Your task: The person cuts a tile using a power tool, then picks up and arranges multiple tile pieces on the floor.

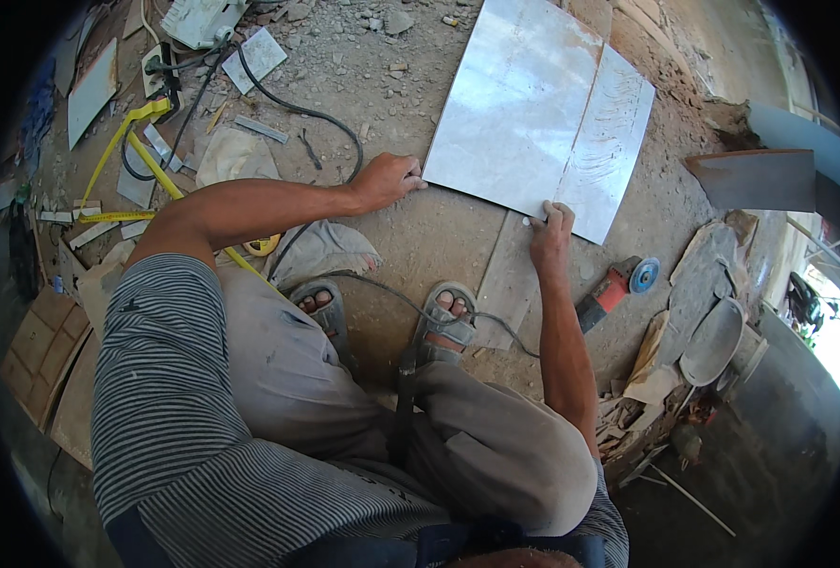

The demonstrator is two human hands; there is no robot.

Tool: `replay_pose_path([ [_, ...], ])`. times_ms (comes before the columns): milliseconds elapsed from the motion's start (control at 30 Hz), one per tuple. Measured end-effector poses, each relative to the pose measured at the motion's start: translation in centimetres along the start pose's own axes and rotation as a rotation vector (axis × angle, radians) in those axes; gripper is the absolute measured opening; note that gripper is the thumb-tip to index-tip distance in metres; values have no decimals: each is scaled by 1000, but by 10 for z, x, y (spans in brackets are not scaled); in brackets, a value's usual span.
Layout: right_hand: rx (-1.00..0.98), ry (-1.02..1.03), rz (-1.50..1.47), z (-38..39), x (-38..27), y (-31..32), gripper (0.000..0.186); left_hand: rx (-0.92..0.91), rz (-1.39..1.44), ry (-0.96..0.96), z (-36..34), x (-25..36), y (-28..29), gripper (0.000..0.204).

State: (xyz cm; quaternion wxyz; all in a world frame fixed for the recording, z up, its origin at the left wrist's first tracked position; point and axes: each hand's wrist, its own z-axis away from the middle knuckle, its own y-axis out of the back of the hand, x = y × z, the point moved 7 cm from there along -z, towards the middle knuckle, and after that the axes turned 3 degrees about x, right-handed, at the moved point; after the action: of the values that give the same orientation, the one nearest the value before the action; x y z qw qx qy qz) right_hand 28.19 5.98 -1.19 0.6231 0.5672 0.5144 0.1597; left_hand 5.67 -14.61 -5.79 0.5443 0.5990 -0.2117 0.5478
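Grey tile (524, 104) under left hand (389, 180) and right hand (550, 237)

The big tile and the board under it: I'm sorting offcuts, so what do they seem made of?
The tile looks like glazed ceramic or porcelain: pale, marbled, with a glossy sheen. The board beneath looks like bare wood, dull grey-brown and dusty, though stone cannot be ruled out.

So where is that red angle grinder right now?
In the head view the angle grinder lies on the dusty floor at the person's right, just beside the right forearm, below the big pale tile and left of a pile of rubble.
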Motion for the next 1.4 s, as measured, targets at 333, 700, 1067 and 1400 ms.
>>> replay_pose_path([
  [333,-18,14,-5,-3,-1,-1,45,-65,5,102,-2,0,2,24],
  [700,-73,-353,-128,-21,9,4,46,328,234,113,-46,-8,33,44],
  [1067,120,-459,-147,-11,18,8,32,203,65,162,-37,7,21,38],
  [1400,138,-423,-126,-9,16,7,29,179,150,234,-39,-2,18,37],
])
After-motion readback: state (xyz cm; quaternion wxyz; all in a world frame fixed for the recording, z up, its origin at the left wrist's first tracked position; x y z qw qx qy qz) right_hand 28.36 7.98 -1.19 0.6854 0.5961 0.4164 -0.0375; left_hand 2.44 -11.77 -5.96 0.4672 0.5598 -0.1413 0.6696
